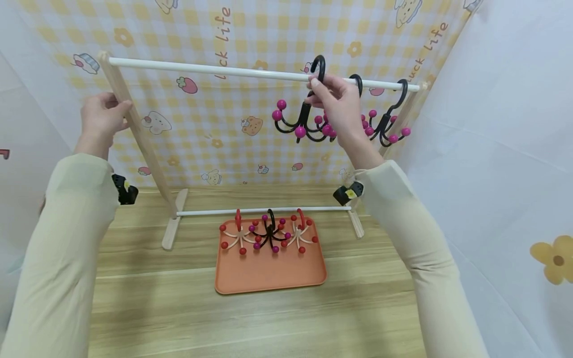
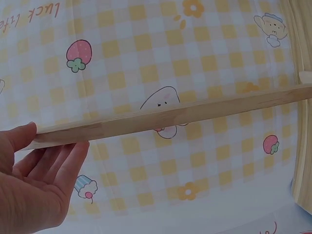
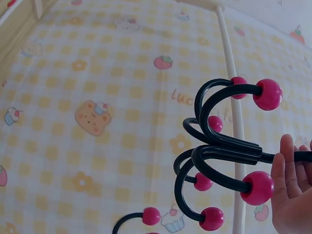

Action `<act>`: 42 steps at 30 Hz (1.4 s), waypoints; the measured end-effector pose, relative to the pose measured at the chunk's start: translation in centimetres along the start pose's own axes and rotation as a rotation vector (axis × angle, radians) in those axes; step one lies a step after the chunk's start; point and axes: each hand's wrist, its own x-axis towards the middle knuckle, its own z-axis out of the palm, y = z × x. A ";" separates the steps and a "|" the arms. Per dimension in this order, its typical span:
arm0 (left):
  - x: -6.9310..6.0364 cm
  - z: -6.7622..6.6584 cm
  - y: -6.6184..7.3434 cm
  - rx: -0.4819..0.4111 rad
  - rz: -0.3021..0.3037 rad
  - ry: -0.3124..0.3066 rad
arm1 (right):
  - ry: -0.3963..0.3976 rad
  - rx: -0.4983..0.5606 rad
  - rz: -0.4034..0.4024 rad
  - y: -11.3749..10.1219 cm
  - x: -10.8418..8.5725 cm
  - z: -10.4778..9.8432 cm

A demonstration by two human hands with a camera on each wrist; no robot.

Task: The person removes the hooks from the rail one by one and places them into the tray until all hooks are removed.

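Observation:
My left hand (image 1: 100,119) grips the upper part of the rack's left wooden post (image 1: 143,139), thumb on one side and fingers on the other in the left wrist view. With my right hand (image 1: 337,102) I pinch a black multi-arm hook hanger (image 1: 304,115) by its stem, just below the curved hook. Magenta balls (image 3: 268,94) cap its arms. The hook top stands at the white rail (image 1: 192,68); whether it bears on the rail I cannot tell. Two more black hangers, one with its hook (image 1: 403,87) at the rail's right end, hang beside it, partly behind my right hand.
An orange tray (image 1: 268,273) lies on the wooden table (image 1: 250,323). On it stand a black hanger (image 1: 270,233) with magenta balls and two pale hangers with red hooks and balls. A lower white bar (image 1: 206,213) joins the rack's feet. Checked cloth (image 1: 215,114) hangs behind.

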 end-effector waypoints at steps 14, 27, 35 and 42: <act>0.1 -0.1 -0.1 -0.018 0.004 -0.012 | -0.217 -0.058 0.169 5.5 -6.0 1.2; 0.3 -0.2 -0.2 -0.002 0.001 -0.006 | -0.364 0.005 0.335 10.4 -11.4 3.7; 0.1 -0.1 -0.2 -0.009 0.011 0.000 | -0.453 0.032 0.407 12.7 -14.5 5.0; 0.0 -0.2 -0.1 -0.018 0.013 -0.011 | -0.507 0.016 0.451 12.0 -16.8 6.5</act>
